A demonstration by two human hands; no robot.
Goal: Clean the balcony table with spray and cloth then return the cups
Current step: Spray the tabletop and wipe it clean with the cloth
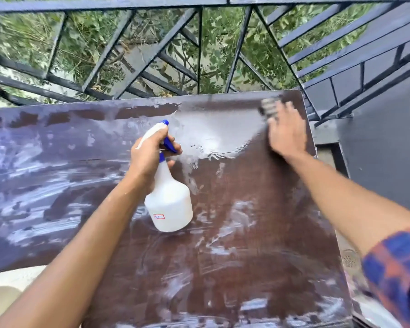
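**Obscured and Indistinct Regions**

Blur smears the right hand (285, 131) and the cloth (269, 106) beneath it. The left hand (149, 157) hides the neck of the spray bottle (169, 204), whose label (159, 217) is illegible. The table (57, 185) runs off the near edge.

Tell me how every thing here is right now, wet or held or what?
Table: wet, smeared with white streaks.
Spray bottle: tilted, held at its neck.
Left grip: curled round the bottle's neck, finger on trigger.
Cloth: pressed onto the table's far right corner.
Right grip: fingers flat on the cloth, blurred.
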